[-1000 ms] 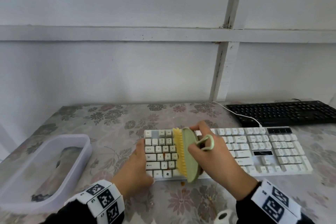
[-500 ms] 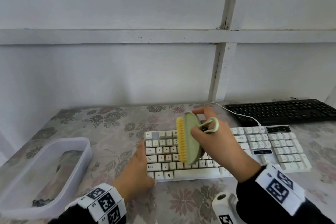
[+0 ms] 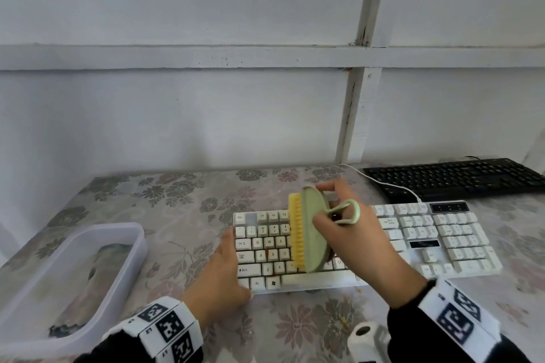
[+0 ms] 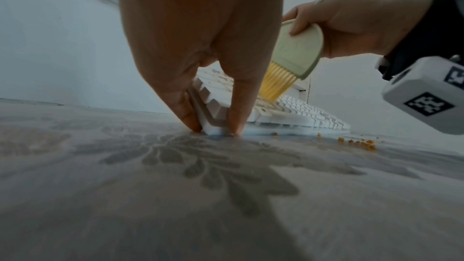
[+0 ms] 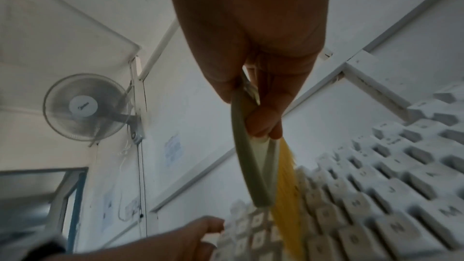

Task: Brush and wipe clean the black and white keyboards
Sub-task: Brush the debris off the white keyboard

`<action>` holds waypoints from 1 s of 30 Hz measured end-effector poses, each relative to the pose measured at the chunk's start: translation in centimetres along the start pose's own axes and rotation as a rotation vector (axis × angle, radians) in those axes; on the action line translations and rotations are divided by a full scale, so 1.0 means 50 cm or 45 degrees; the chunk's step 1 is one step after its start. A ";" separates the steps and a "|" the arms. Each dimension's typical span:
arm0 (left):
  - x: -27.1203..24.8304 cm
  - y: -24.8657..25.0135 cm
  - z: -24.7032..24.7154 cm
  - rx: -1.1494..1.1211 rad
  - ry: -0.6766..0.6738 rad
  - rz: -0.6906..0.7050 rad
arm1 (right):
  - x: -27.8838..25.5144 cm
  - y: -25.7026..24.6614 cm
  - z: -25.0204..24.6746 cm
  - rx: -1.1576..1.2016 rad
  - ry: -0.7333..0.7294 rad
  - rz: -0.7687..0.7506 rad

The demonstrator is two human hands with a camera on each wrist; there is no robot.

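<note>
Two hands at work on a floral-covered table (image 3: 182, 215). Far left: clear plastic tub (image 3: 129, 247) near the table's left edge, contents unclear. Next, left hand (image 3: 216, 283) braced at the near-left corner of the white keyboard (image 3: 460, 242), fingers straight, thumb and a fingertip (image 4: 234, 118) planted either side of that corner, touching table and keyboard edge. White keyboard lying flat, long axis running left to right across the table, letters facing the person. Over its left-centre keys, green oval brush (image 3: 314, 233) gripped in right hand (image 3: 359, 242), fingers curled round the loop handle and body; brush's long axis running front to back across the key rows, yellow bristles turned leftward and down, tips meeting the keys. Orange crumbs (image 4: 361, 143) scattered on the cloth just in front of the keyboard. Far right, behind: black keyboard (image 3: 454, 177), also lengthwise left to right, near the wall.
</note>
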State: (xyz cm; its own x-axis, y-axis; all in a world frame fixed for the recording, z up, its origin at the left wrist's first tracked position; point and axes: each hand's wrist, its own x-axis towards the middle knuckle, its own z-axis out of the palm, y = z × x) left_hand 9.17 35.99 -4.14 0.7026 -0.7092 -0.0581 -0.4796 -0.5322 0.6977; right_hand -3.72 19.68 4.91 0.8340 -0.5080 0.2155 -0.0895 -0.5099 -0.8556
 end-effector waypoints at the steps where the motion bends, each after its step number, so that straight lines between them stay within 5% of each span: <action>1: 0.001 0.000 0.000 -0.002 -0.003 0.000 | -0.004 0.005 0.005 -0.024 -0.014 0.004; 7: 0.001 0.002 -0.001 -0.015 0.008 0.011 | -0.055 0.026 0.014 -0.130 -0.253 0.112; 14: -0.001 0.002 0.001 -0.017 0.017 0.020 | 0.005 -0.034 0.015 -0.040 0.008 -0.060; 26: 0.011 -0.012 0.008 0.008 0.010 0.016 | -0.052 0.006 0.050 -0.164 -0.288 0.039; 30: 0.013 -0.014 0.009 0.013 -0.003 -0.011 | -0.038 -0.023 0.026 -0.092 -0.172 0.014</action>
State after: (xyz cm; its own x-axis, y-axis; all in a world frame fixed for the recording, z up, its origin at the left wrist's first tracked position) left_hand 9.70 35.70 -4.99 0.7052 -0.7059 -0.0658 -0.4789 -0.5427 0.6901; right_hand -4.47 22.14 4.85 0.8979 -0.4183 0.1371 -0.1337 -0.5560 -0.8203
